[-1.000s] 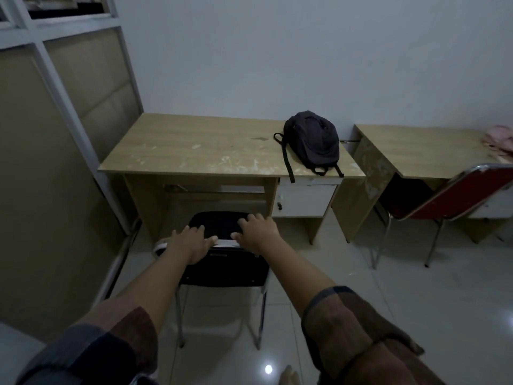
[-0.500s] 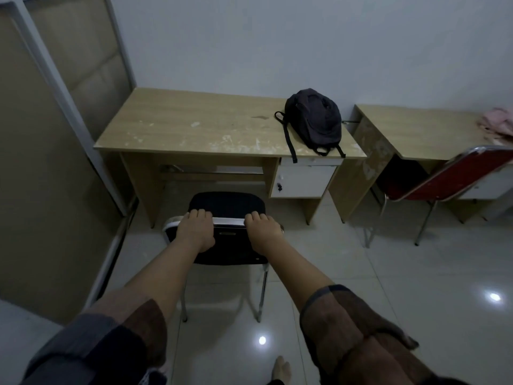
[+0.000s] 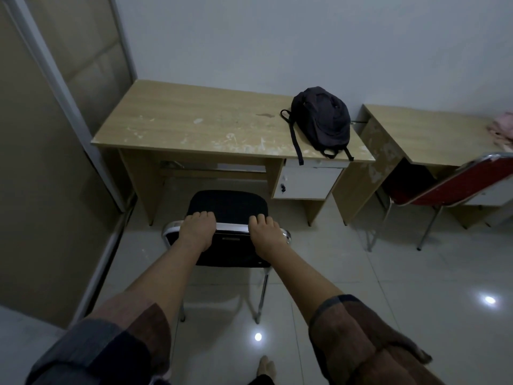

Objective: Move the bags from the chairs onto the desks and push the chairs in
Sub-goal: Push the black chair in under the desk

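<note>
Black fabric covers the seat and backrest of the chair (image 3: 227, 207), which is framed in chrome tubing and stands on the tiled floor (image 3: 402, 287) just short of the wooden desk (image 3: 194, 126), its seat not yet under the desktop. The top rail of the backrest is gripped by both hands: the left hand (image 3: 197, 230) near the rail's left corner, the right hand (image 3: 265, 234) near its right, with the fingers of each curled over the front. A dark backpack (image 3: 322, 120) is seen lying on the right end of the desk, its straps hanging over the front edge above a white drawer unit (image 3: 308, 182). A red chair (image 3: 460, 187) at the second desk (image 3: 433, 134) is cut off by the frame's right edge. Something pink (image 3: 503, 129) on that desk is too cropped to be identified. The black chair's front legs are hidden behind the seat and arms.
</note>
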